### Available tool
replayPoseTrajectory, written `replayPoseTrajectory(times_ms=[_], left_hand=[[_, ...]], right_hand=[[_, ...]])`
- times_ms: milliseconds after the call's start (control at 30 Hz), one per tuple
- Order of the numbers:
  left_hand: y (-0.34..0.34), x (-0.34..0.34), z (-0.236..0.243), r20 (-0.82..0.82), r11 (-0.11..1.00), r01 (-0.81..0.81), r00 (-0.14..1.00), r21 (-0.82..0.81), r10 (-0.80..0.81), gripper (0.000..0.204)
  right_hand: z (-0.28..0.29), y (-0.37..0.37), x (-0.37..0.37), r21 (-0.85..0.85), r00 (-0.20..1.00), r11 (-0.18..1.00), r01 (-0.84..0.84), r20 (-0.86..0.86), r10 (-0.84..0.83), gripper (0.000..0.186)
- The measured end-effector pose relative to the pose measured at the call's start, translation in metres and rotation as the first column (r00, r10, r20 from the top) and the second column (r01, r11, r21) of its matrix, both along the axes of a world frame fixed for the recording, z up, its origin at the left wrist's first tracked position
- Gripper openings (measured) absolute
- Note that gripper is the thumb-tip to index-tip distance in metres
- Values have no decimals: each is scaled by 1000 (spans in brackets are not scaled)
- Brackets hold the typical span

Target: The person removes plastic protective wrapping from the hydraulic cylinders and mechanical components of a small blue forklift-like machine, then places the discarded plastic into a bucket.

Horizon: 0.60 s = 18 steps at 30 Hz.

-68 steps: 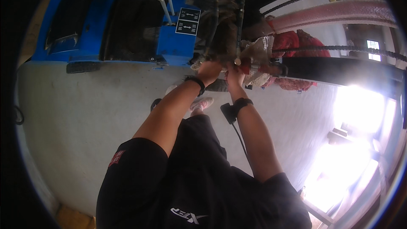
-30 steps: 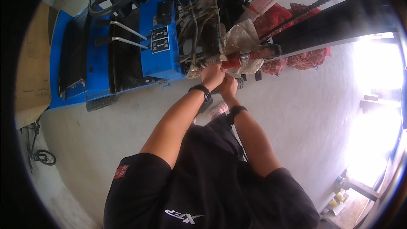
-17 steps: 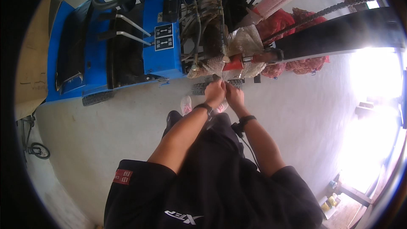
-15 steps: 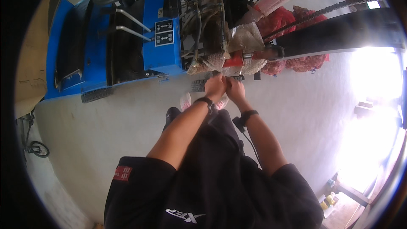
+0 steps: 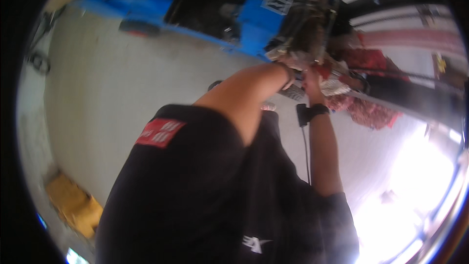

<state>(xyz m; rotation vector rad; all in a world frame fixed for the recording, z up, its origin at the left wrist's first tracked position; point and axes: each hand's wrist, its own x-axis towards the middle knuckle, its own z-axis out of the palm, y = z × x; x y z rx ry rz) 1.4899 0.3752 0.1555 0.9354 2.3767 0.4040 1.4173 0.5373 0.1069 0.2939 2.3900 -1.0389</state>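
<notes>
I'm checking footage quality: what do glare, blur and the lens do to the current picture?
Head view throughout: glare whites out the lower right; blur smears the blue machine and right hand, obscuring its grip; straight edges bend toward the dark rim.

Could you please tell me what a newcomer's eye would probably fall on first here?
Probably the bright blue machine across the top of the picture, then the white glare at the lower right. The reddish sacks at the right also stand out. Near the upper middle, the left hand and right hand are close together at the machine, too blurred to show their grip.
</notes>
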Motion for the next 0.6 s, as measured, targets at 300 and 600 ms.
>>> replayPoseTrajectory(times_ms=[300,600], left_hand=[[-14,-21,67,-238,993,112,964,-44,-119,26],[-6,-70,93,-355,952,198,894,-234,-274,21]], right_hand=[[1,5,16,-347,986,927,145,-24,-163,26],[-16,-15,39,-307,952,937,165,-197,-233,22]])
